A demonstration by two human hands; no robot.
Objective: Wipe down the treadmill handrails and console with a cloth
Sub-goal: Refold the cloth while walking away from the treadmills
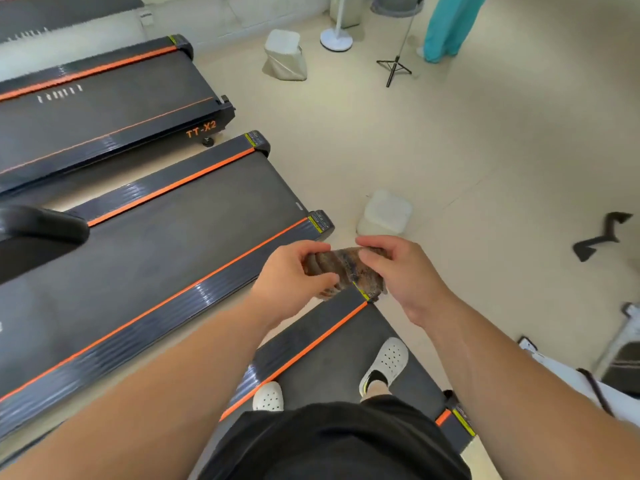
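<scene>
A brown bunched-up cloth (341,268) is held in front of me at waist height, over the rear end of the treadmill (332,362) I stand on. My left hand (294,278) grips its left end with curled fingers. My right hand (398,271) pinches its right end from above. A dark handrail end (45,223) of the neighbouring treadmill (156,258) juts in at the left edge. No console is in view.
A third treadmill (104,109) marked TT-X2 lies further left. On the floor stand a white container (386,213), a second white container (285,57), a fan base (336,39) and a tripod (394,67). A dark strap (602,235) lies at the right. A person's teal trousers (446,26) show at the top.
</scene>
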